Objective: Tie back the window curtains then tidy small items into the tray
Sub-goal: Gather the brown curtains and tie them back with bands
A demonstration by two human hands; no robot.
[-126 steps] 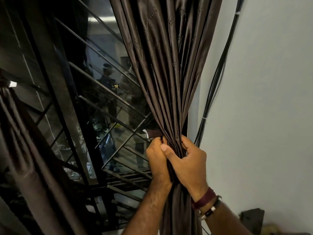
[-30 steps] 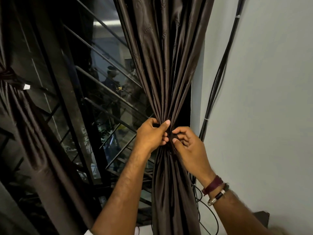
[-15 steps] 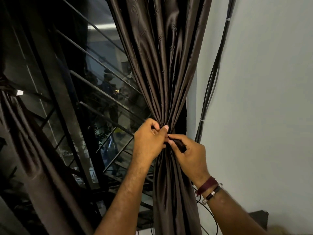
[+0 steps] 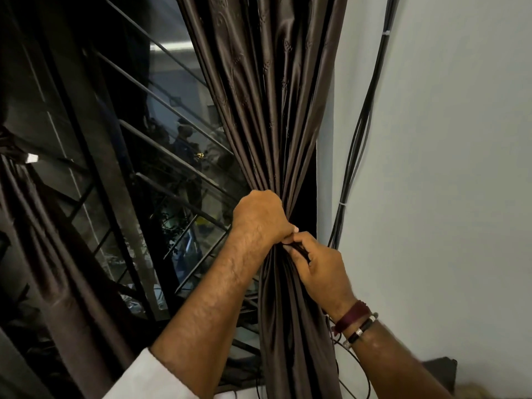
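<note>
The right-side curtain (image 4: 276, 116) hangs between the window grille (image 4: 161, 156) and the white wall (image 4: 446, 168), gathered into a tight waist where both hands meet. The left hand (image 4: 260, 218) has its grip closed around the bunched folds, and the right hand (image 4: 319, 266) pinches a dark tie-back band (image 4: 298, 250) against the fabric just below it. The main risk, as I judge it, is the slick satin sliding out of the left grip before the band is fastened, so the pleats would fan open again; the band could also slip from the pinch, since only the fingertips seem to hold it. The cables (image 4: 357, 156) running down the wall lie just beside the bundle and might get caught inside the tie. Counted: two curtains, this one and a second curtain (image 4: 49, 254) at the left that looks already tied; two hands; two wristbands (image 4: 357, 321) on the right wrist; one cable bundle. No tray or small items show.
</note>
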